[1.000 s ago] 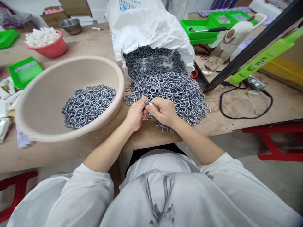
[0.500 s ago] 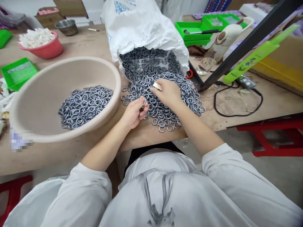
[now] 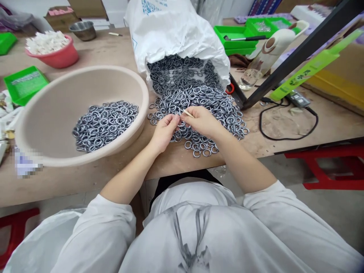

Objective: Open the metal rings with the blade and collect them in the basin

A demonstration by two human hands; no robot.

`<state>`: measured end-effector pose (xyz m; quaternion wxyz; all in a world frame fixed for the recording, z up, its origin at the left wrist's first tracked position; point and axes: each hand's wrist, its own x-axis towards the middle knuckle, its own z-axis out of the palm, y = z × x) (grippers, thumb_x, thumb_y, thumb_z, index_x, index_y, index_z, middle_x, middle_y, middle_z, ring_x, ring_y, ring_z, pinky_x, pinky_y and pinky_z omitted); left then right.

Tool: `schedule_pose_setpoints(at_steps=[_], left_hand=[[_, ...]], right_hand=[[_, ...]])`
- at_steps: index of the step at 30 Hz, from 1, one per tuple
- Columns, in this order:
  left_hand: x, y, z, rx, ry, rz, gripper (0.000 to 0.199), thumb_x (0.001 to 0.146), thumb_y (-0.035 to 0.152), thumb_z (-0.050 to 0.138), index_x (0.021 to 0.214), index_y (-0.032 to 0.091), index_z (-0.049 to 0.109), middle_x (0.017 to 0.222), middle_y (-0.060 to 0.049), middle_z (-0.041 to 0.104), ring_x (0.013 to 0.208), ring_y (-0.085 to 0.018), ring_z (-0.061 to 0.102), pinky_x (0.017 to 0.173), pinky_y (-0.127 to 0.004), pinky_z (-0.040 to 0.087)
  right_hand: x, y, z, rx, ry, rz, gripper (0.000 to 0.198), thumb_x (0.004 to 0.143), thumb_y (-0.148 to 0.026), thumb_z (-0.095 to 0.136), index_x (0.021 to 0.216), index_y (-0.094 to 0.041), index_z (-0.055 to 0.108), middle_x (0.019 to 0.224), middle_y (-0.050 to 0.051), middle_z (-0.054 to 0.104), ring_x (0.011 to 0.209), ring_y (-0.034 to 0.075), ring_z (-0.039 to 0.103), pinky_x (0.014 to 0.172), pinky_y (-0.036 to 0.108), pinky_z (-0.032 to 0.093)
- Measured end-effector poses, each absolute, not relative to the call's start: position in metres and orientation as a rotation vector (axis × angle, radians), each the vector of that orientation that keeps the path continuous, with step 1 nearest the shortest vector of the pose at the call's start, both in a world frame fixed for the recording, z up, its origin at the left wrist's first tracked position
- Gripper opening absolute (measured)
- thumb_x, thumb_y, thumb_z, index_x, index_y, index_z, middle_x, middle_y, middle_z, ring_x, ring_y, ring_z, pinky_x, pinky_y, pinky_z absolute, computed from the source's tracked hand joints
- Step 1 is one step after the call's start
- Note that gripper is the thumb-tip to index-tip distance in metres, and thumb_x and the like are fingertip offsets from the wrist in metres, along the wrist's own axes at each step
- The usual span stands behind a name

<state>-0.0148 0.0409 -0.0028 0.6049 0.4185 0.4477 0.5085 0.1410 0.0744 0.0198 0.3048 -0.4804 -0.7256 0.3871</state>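
My left hand (image 3: 164,132) is closed in a pinch, its fingertips meeting those of my right hand. A small grey ring showed in it a moment ago; now the fingers mostly hide it. My right hand (image 3: 203,122) is closed around a slim tool with a cream-coloured handle (image 3: 188,113), whose tip is hidden at the fingers. Both hands are over the front of a heap of dark grey rings (image 3: 196,96) spilling from a white sack (image 3: 176,34). Left of them stands a wide beige basin (image 3: 51,106) holding more grey rings (image 3: 106,125).
A red bowl (image 3: 61,57) of white pieces and a green tray (image 3: 17,89) lie beyond the basin. At right are a black metal bar (image 3: 273,79), a clear jug (image 3: 253,72), a looped black cable (image 3: 260,125) and green trays (image 3: 233,47). The table's front edge runs below my forearms.
My hands have come together so their fingertips meet. The pale-handled tool has turned and now points toward my left fingers. The view has shifted slightly.
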Motion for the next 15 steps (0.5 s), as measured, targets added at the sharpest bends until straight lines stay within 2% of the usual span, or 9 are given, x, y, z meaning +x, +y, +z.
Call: schedule_pose_setpoints(at_steps=[3, 7, 11, 13, 15], left_hand=[[-0.013, 0.037, -0.002, 1.031, 1.007, 1.126, 0.037, 0.084, 0.047, 0.07, 0.071, 0.016, 0.055, 0.056, 0.005, 0.048, 0.041, -0.002, 0.03, 0.038, -0.018, 0.018], [-0.012, 0.033, -0.001, 0.977, 0.945, 1.068, 0.044, 0.081, 0.054, 0.071, 0.07, 0.016, 0.052, 0.056, 0.005, 0.048, 0.04, -0.002, 0.028, 0.037, -0.017, 0.017], [-0.01, 0.029, 0.001, 0.883, 0.862, 1.055, 0.048, 0.078, 0.06, 0.071, 0.073, 0.017, 0.05, 0.058, 0.006, 0.048, 0.039, -0.002, 0.03, 0.037, -0.016, 0.015], [-0.01, 0.027, 0.004, 0.863, 0.834, 1.026, 0.048, 0.077, 0.058, 0.073, 0.073, 0.017, 0.049, 0.058, 0.006, 0.047, 0.039, -0.001, 0.03, 0.037, -0.015, 0.014], [-0.011, 0.027, 0.006, 0.83, 0.815, 1.016, 0.046, 0.078, 0.055, 0.074, 0.072, 0.017, 0.047, 0.059, 0.007, 0.046, 0.039, -0.001, 0.029, 0.037, -0.015, 0.014]], right_hand=[[0.134, 0.06, 0.017, -1.094, -1.643, 1.134, 0.028, 0.089, -0.042, 0.065, 0.075, -0.019, 0.057, 0.062, -0.003, 0.052, 0.055, 0.009, 0.044, 0.054, 0.026, 0.034], [0.126, 0.047, 0.009, -0.933, -1.44, 1.141, 0.043, 0.082, -0.064, 0.066, 0.082, -0.022, 0.057, 0.069, -0.003, 0.056, 0.055, 0.009, 0.047, 0.051, 0.025, 0.039], [0.125, 0.043, -0.001, -0.849, -1.453, 1.196, 0.049, 0.073, -0.068, 0.073, 0.088, -0.024, 0.058, 0.071, -0.003, 0.061, 0.059, 0.012, 0.058, 0.058, 0.028, 0.049], [0.125, 0.044, -0.004, -0.819, -1.474, 1.219, 0.049, 0.075, -0.069, 0.07, 0.087, -0.023, 0.058, 0.069, -0.003, 0.062, 0.058, 0.013, 0.059, 0.058, 0.029, 0.049], [0.127, 0.045, -0.005, -0.816, -1.495, 1.155, 0.047, 0.084, -0.07, 0.059, 0.088, -0.023, 0.058, 0.071, -0.002, 0.063, 0.06, 0.014, 0.06, 0.06, 0.029, 0.048]])
